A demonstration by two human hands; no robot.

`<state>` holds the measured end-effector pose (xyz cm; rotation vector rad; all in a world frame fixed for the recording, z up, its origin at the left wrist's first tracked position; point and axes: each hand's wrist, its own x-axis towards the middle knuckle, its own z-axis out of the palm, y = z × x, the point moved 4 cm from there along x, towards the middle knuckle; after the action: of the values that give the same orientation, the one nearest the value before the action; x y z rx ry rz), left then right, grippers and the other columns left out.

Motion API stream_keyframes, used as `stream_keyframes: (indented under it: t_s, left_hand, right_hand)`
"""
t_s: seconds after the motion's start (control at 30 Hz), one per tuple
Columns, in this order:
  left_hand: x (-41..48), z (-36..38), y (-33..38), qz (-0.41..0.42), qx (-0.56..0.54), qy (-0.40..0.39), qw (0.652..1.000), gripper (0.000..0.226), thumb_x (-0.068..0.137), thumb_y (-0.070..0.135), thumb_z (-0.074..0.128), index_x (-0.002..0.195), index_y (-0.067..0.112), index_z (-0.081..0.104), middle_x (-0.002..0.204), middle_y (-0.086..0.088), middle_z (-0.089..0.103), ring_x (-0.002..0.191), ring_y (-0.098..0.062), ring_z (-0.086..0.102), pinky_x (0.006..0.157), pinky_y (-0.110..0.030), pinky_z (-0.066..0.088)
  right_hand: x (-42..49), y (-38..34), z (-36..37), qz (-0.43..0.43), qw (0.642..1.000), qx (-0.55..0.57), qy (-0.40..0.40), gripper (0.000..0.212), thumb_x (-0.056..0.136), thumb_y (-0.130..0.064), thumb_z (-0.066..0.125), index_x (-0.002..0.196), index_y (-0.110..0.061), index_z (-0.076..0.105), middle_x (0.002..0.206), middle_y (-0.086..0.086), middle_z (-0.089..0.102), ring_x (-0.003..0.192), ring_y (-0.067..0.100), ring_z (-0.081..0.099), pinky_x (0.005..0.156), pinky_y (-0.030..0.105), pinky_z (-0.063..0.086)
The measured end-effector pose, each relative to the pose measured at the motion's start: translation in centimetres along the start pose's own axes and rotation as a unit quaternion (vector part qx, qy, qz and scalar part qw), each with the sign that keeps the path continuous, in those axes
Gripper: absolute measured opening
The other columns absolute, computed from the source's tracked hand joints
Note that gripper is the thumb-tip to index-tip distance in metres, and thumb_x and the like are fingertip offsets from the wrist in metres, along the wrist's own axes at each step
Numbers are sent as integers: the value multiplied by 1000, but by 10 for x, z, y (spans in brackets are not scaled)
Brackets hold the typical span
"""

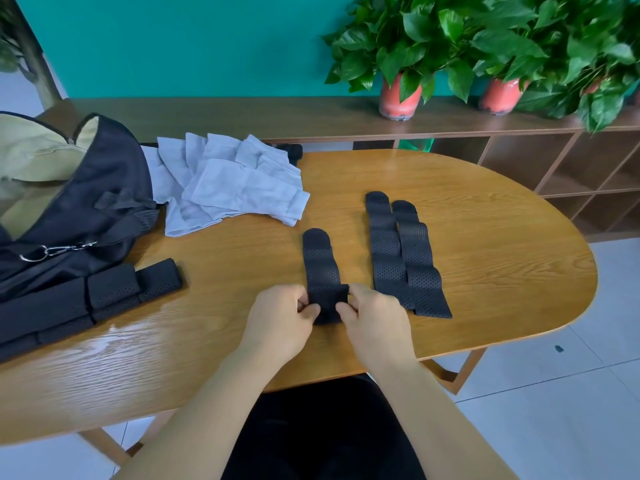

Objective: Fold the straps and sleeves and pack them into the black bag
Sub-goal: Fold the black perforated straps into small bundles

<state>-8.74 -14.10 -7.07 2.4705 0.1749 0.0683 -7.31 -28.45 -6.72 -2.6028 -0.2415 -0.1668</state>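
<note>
Black perforated strap [320, 268] lies lengthwise near the near edge of the wooden table [485, 237]. Its near end is pinched between thumb and fingers of the left hand [280, 320] and the right hand [374, 320], one at each side. Just to its right two more straps [384, 251] lie flat, side by side. Toward the far edge grey sleeves [228, 188] are heaped beside the open black bag [97, 202] at the left edge.

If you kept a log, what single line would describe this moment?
step: folding strap | left hand: pinches strap end | right hand: pinches strap end | waiting: two straps, grey sleeves | black bag: open
</note>
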Motion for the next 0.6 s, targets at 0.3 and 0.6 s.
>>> stream_keyframes:
  t_s: [0.3, 0.6]
  left_hand:
    - [11, 4, -7, -68, -50, 7, 996, 18, 91, 29, 66, 103, 16, 66, 89, 0, 70, 84, -16, 66, 82, -36, 55]
    - [18, 6, -7, -84, -35, 22, 996, 16, 92, 31, 64, 101, 18, 67, 84, 1, 70, 79, -14, 67, 80, -36, 56]
  right_hand:
    - [8, -5, 2, 7, 998, -53, -14, 29, 100, -33, 48, 77, -16, 40, 78, 1, 54, 67, 18, 46, 55, 26, 29]
    - [12, 0, 12, 4, 995, -101, -9, 28, 102, -41, 39, 90, -17, 50, 86, -4, 47, 73, 14, 46, 62, 24, 34]
